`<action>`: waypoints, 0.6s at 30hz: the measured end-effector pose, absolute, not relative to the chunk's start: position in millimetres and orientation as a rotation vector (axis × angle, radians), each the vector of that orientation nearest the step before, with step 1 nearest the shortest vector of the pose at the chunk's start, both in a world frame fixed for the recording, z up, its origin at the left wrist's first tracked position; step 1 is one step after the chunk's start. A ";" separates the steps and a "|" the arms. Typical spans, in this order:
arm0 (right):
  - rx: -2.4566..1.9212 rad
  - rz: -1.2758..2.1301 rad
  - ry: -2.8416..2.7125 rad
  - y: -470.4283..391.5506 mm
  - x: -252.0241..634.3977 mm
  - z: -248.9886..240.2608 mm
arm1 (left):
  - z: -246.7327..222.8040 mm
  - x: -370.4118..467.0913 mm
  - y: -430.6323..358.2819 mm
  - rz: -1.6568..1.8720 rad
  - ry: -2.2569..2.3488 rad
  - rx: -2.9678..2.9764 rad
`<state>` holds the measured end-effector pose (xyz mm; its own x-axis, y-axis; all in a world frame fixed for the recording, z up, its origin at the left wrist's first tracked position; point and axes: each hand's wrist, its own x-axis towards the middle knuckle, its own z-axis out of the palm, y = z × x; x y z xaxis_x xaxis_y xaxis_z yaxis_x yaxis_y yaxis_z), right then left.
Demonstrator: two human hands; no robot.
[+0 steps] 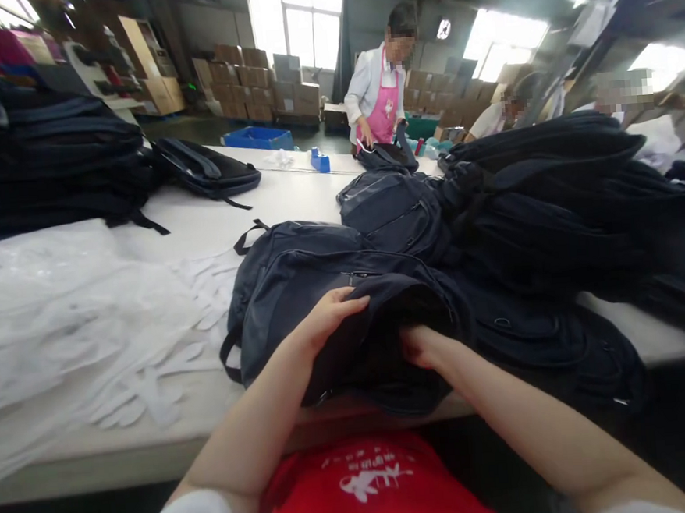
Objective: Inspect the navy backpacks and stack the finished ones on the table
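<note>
A dark navy backpack [298,291] lies on the white table in front of me, its mouth gaping toward me. My left hand [338,311] is closed on the upper edge of that opening, thumb and fingers holding the fabric up. Inside the dark opening is my right hand [422,346], its fingers curled. Whatever those fingers hold is lost in shadow. Touching the backpack on the right is another navy backpack [523,326], and behind it lies a further one [395,210].
Backpacks are piled high on the right [573,193] and left [42,160]. Clear plastic bags [60,331] and white strips [146,391] cover the left of the table. Across it, a person in a pink apron [387,101] handles a bag near a blue tape dispenser [320,161].
</note>
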<state>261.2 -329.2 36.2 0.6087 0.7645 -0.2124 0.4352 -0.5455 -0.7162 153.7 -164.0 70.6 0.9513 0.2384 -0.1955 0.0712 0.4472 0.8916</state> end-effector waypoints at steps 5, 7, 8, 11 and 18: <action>-2.516 0.250 -1.084 -390.1 262.9 78.9 | 69.8 169.7 -162.2 0.070 0.234 1.249; -2.697 -0.126 -1.003 -401.4 270.8 90.3 | 70.4 178.6 -162.5 0.076 0.215 1.303; -2.749 -0.254 -0.931 -402.6 277.3 92.5 | 70.8 182.6 -163.3 0.075 0.209 1.327; -2.840 -0.470 -0.892 -396.5 302.8 88.6 | 70.6 190.7 -168.4 0.054 0.191 1.407; -3.082 -0.420 -0.949 -395.1 334.6 76.3 | 63.4 185.4 -188.5 -0.020 0.052 1.922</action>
